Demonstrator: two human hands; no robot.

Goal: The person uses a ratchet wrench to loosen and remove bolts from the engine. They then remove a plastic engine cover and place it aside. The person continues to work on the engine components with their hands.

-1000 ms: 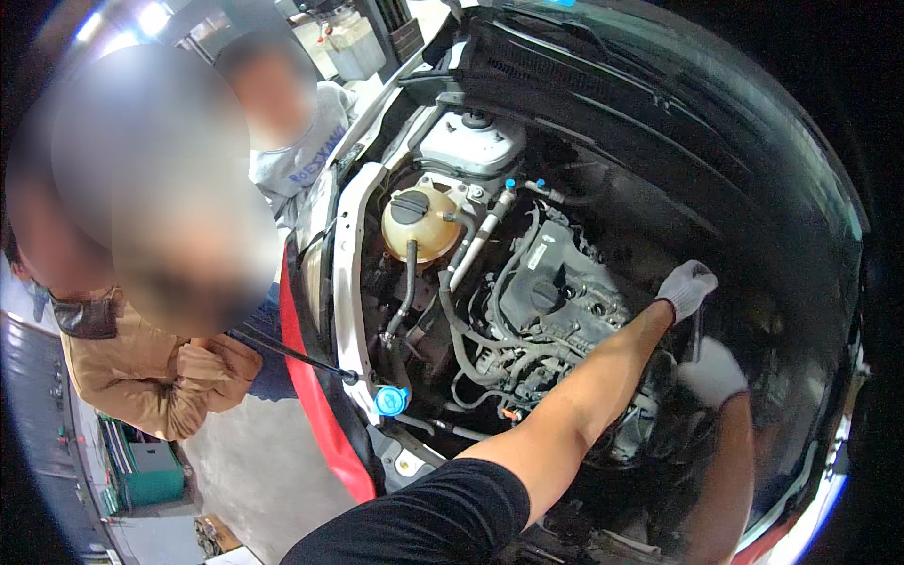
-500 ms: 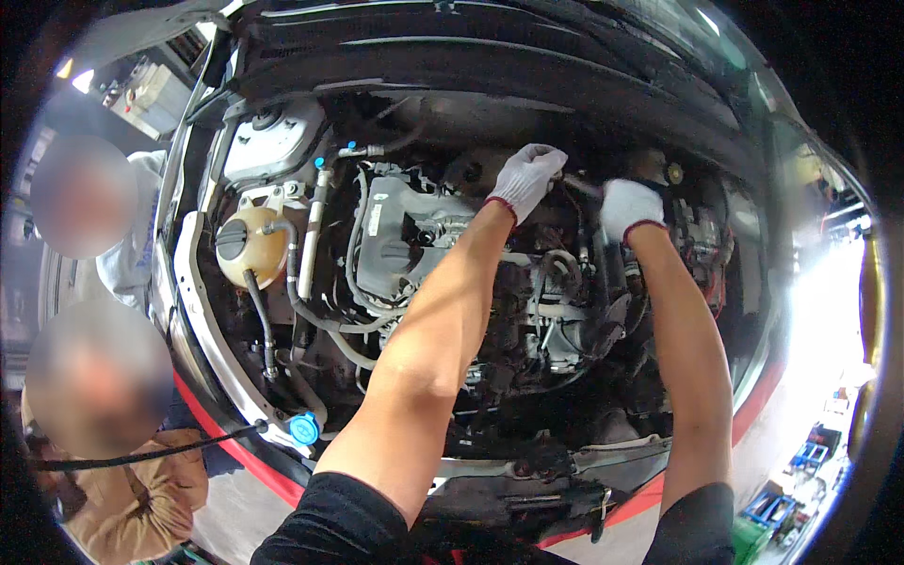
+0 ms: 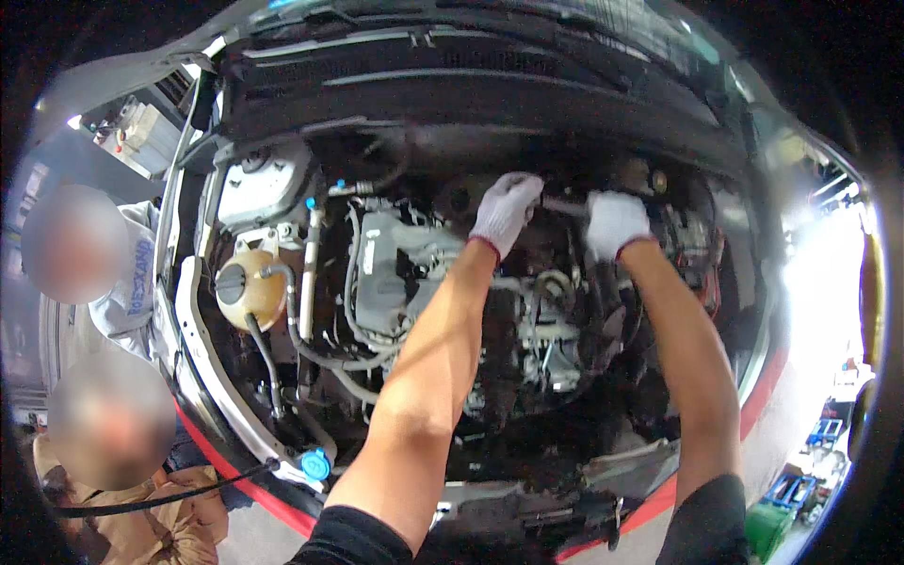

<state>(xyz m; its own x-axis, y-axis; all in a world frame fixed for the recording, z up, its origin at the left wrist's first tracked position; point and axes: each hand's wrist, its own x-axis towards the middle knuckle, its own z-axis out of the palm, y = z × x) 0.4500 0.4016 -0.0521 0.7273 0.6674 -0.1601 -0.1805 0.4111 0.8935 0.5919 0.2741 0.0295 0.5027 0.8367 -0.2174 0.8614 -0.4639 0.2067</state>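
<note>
Both my hands, in white knit gloves with red cuffs, are deep in a car's engine bay, near its back. My left hand (image 3: 508, 213) is closed, just right of and behind the grey engine cover (image 3: 381, 273); what its fingertips grip is hidden. To its right, my right hand (image 3: 617, 224) is wrapped round a bar-shaped metal tool (image 3: 567, 206). The bar is slightly blurred and points from my right fist toward my left fingers. Its far end is hidden, so its kind does not show. Below the hands are hoses and metal engine parts (image 3: 556, 344).
On the left stand a yellowish coolant tank (image 3: 252, 290) with a black cap and a blue-capped filler (image 3: 315, 463). A black rod (image 3: 169, 499) crosses the lower left. Two people (image 3: 122, 278) are beside the car's left side. The dark cowl (image 3: 471, 99) borders the back.
The view has tilted, so the engine bay sits lower in the picture. My right hand has shifted slightly toward the back, along with the bar-shaped tool. My left hand stays closed in nearly the same place.
</note>
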